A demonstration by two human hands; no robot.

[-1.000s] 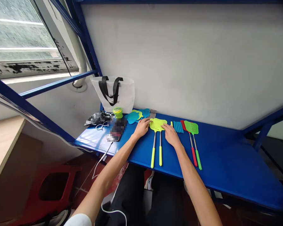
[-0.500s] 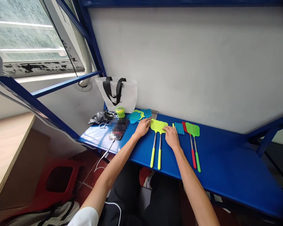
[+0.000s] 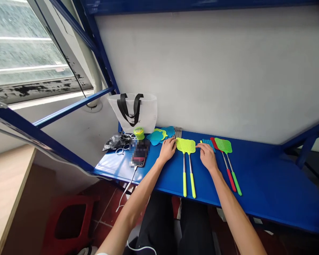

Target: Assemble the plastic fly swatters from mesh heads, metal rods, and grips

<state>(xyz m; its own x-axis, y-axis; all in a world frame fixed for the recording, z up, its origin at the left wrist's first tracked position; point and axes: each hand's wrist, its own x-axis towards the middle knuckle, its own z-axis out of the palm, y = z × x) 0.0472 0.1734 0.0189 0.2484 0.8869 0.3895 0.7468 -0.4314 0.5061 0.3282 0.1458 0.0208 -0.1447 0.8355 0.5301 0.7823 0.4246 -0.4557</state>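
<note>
Two yellow-green fly swatters (image 3: 186, 145) lie side by side on the blue desk, their mesh heads overlapping and their handles pointing toward me. My left hand (image 3: 167, 149) rests on the desk at the left edge of the heads, fingers stretched forward, the fingertips at or very near the mesh. On the other side, my right hand (image 3: 208, 156) is open with its index finger extended toward the right edge of the heads, a small gap between. Just beyond that hand lie several blue sticks (image 3: 208, 143). A red swatter (image 3: 231, 180) and a green swatter (image 3: 223, 145) lie farther right, partly overlapping.
Blue and yellow-green swatter heads (image 3: 155, 138) lie at the back beside several metal rods (image 3: 178, 132). Left of them are a green-lidded tub (image 3: 139, 133), a phone (image 3: 140, 156) on a white cable, scissors (image 3: 119, 151), a black plastic bag (image 3: 116, 141) and a white tote bag (image 3: 146, 113).
My right hand has drawn off the yellow-green heads to the right. The left hand stays at their left edge. The whole view has shifted, so the desk items appear farther right.
</note>
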